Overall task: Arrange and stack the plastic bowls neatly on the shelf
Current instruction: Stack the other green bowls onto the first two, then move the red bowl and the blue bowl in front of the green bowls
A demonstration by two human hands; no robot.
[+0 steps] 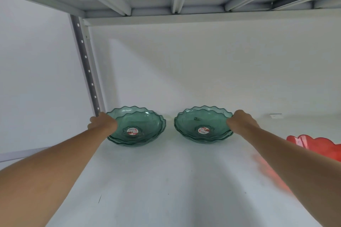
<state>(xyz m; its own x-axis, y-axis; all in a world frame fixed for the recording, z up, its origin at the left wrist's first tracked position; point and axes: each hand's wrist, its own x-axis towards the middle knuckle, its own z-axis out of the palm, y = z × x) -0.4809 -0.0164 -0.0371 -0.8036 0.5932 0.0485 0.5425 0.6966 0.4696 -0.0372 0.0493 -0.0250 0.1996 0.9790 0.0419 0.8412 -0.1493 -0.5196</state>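
From the head camera, both arms stretched out over the white shelf (166,180) toward the back wall. The left hand (102,123) gripped the left rim of the left stack of green bowls (140,129), fingers curled over the scalloped edge beside the perforated metal upright (86,68). The right hand (241,122) clasped the right rim of the right stack of green bowls (199,127), thumb inside the bowl. Each stack looked like two or three nested translucent bowls, and a round red-and-white sticker (132,131) showed in the middle of each. The two stacks sat side by side, near each other but apart, rims not touching. Off to the right, behind the right forearm, a red bowl (313,145) lay at the frame's edge.
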